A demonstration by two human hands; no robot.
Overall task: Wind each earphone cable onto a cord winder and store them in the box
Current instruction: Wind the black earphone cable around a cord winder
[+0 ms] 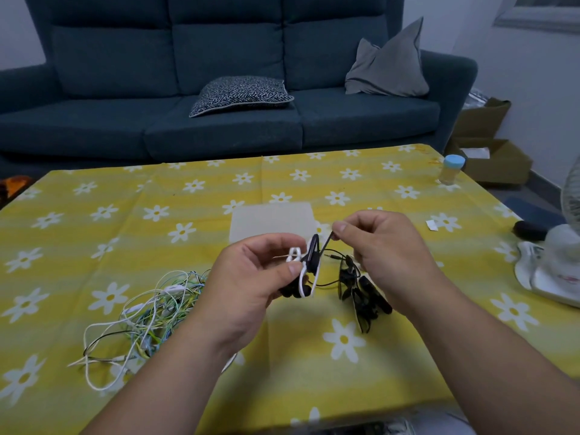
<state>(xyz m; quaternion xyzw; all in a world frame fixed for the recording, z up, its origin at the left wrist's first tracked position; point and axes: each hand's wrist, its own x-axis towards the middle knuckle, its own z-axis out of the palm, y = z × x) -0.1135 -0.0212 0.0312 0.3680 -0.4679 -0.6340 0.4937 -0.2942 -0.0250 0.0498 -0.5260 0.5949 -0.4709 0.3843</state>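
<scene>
The left hand (pixel 251 277) pinches the white winder (pixel 297 258), seemingly upright. The right hand (pixel 383 246) pinches the black cable (pixel 326 243) just right of it, the strand slanting far-right.

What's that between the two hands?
In the head view, a black earphone cable runs from the white cord winder in the left hand to the pinching right hand.

A yellow daisy-print tablecloth (pixel 94 215) was spread, a blue-lidded jar (pixel 452 169) set near its far right corner; a patterned cushion (pixel 241 94) and a grey cushion (pixel 389 67) were left on the dark sofa (pixel 219 133) behind.
</scene>
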